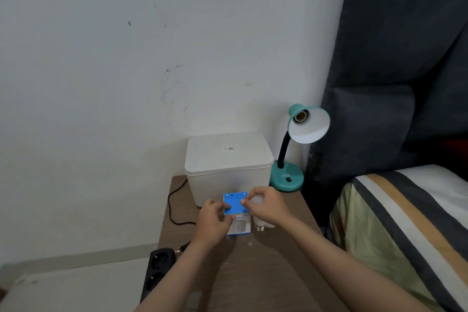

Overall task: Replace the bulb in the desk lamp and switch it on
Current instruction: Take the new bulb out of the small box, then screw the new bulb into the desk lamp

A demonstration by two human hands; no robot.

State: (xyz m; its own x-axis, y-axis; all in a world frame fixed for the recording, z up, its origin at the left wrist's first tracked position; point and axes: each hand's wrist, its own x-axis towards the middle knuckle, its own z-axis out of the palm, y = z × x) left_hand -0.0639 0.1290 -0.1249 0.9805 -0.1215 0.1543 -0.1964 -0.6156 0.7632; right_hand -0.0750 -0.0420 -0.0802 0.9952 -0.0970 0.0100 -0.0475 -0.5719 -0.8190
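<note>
right hand (266,206) half hides white bulb (258,219).

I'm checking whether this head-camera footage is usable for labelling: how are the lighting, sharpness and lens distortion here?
Head view: dim, flat indoor light with soft shadows under the hands and no glare; the lamp is unlit, its socket empty. Head view: soft overall, print on the bulb box unreadable. Head view: wide-angle bending curves the curtain and bed edges.

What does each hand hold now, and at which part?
The left hand grips the blue bulb box at its left side. The right hand holds a white bulb by its round glass end, fingertips also on the box flap.
</note>
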